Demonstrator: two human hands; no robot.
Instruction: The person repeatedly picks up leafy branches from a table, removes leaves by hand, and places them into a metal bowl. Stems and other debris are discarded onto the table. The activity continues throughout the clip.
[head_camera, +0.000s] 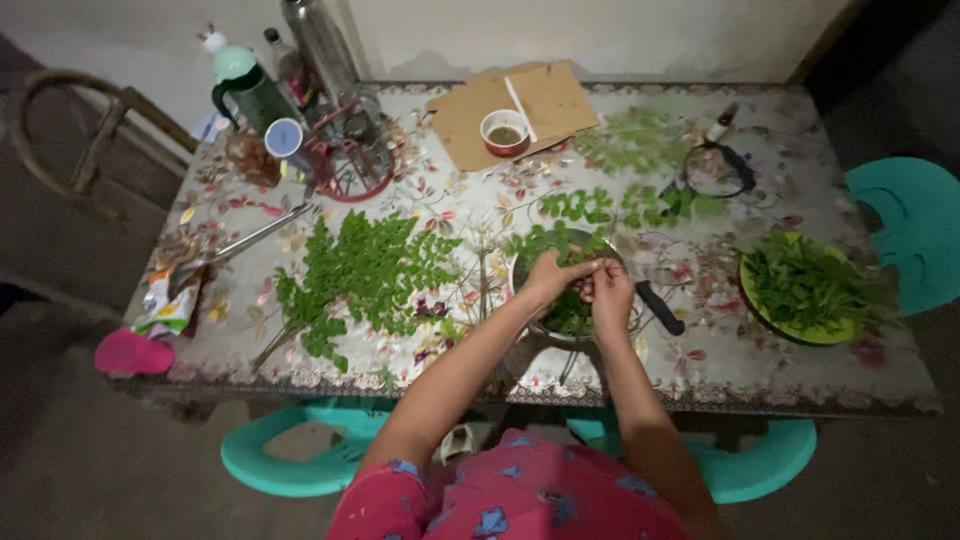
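Observation:
My left hand (551, 276) and my right hand (609, 291) meet over a metal bowl (520, 262) that holds green leaves. Both hands pinch a thin leafy sprig (583, 262) between their fingertips, just above the bowl. A large heap of leafy green branches (360, 272) lies on the flowered tablecloth (700, 350) to the left of the bowl. A dark knife handle (660, 308) sticks out at the bowl's right side.
A yellow-green plate (760, 305) of leaves sits at the right. Loose sprigs (630, 140), a cardboard sheet (520, 105) with a small red bowl (505, 131), a red wire rack (350, 160), a jug (250, 90) and bottles stand at the back. Teal chairs (290, 455) surround the table.

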